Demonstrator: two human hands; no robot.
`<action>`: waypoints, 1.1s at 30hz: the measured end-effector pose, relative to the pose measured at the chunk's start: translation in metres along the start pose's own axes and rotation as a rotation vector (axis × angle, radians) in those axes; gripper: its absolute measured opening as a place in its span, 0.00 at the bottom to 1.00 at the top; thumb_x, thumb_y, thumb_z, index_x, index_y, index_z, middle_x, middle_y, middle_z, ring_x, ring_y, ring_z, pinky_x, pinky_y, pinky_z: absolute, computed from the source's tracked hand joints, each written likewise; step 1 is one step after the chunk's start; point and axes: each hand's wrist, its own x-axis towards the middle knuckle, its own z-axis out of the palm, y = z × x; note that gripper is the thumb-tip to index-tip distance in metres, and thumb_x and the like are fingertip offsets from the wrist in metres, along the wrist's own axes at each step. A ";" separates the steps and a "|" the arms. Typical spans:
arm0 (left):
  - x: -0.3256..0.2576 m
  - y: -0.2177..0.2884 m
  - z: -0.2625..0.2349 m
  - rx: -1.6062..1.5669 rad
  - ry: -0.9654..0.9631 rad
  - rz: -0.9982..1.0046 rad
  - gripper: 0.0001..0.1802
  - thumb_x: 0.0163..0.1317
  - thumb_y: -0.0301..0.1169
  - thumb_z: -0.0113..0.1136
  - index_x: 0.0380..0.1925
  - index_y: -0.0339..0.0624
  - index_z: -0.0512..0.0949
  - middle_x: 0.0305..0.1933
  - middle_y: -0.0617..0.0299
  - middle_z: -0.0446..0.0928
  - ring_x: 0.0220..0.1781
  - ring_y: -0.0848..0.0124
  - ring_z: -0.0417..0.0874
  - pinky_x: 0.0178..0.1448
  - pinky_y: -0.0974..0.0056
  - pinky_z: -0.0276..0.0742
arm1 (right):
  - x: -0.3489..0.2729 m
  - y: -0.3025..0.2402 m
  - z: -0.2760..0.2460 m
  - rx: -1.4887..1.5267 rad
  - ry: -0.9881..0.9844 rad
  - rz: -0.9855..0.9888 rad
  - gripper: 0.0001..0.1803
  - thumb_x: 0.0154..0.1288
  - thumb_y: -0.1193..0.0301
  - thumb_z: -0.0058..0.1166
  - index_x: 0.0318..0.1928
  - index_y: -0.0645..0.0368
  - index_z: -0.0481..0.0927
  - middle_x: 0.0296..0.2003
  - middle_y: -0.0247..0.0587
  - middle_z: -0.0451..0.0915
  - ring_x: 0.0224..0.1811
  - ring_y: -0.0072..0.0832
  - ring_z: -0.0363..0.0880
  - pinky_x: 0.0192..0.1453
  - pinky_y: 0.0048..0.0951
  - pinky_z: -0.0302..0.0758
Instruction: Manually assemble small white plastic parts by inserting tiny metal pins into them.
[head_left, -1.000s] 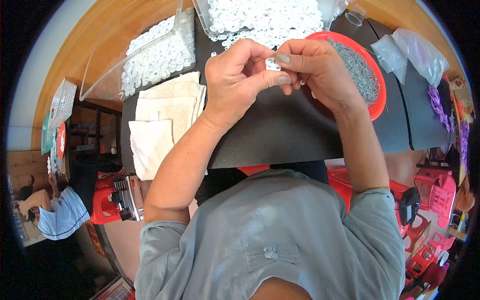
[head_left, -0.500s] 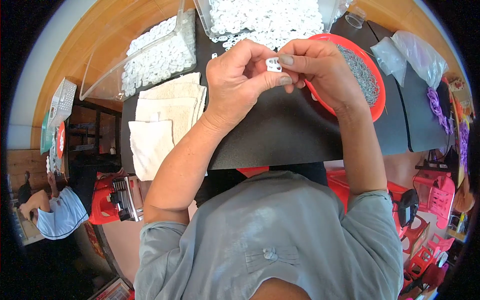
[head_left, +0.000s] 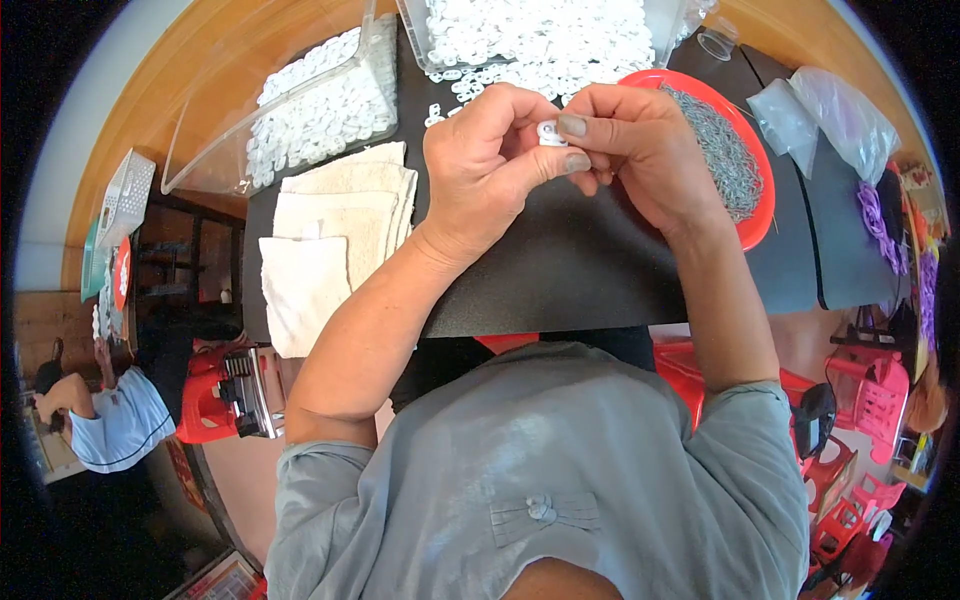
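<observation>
Between my two hands is a small white plastic piece with holes. My left hand pinches it between thumb and fingers. The thumb and fingers of my right hand close on its right side; whether they also hold a small metal part is hidden. Just right of my right hand sits a red round basin filled with many small grey metal pieces. Beyond my hands, similar white pieces spill onto the dark table in front of a clear bin heaped with them.
A second clear bin, tilted, holds more white pieces at the far left. Folded beige cloths lie left of my forearm. Plastic bags and purple cord are on the right. Another person sits at the left, near a red stool.
My hands stay together on the white piece and have shifted very slightly right. My left thumb and fingers now cover more of the piece.
</observation>
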 end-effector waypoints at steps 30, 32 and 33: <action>0.004 -0.004 0.001 0.123 0.020 0.152 0.12 0.50 0.21 0.71 0.30 0.38 0.75 0.24 0.65 0.76 0.22 0.82 0.74 0.26 0.75 0.70 | 0.000 0.004 0.005 0.116 0.049 -0.017 0.08 0.64 0.71 0.56 0.33 0.66 0.79 0.23 0.34 0.75 0.20 0.18 0.69 0.23 0.17 0.62; 0.006 -0.006 0.002 0.058 0.027 0.125 0.12 0.49 0.20 0.70 0.30 0.38 0.75 0.24 0.66 0.76 0.22 0.82 0.74 0.26 0.76 0.70 | 0.001 0.005 0.002 0.094 0.078 -0.047 0.09 0.65 0.71 0.55 0.33 0.66 0.79 0.23 0.34 0.75 0.20 0.18 0.69 0.24 0.18 0.64; 0.006 -0.012 0.002 0.065 0.026 0.159 0.12 0.49 0.19 0.70 0.31 0.38 0.76 0.24 0.67 0.75 0.22 0.82 0.74 0.27 0.77 0.70 | 0.001 0.004 0.001 0.092 0.077 -0.050 0.09 0.65 0.71 0.55 0.33 0.66 0.79 0.23 0.34 0.75 0.20 0.18 0.69 0.24 0.18 0.64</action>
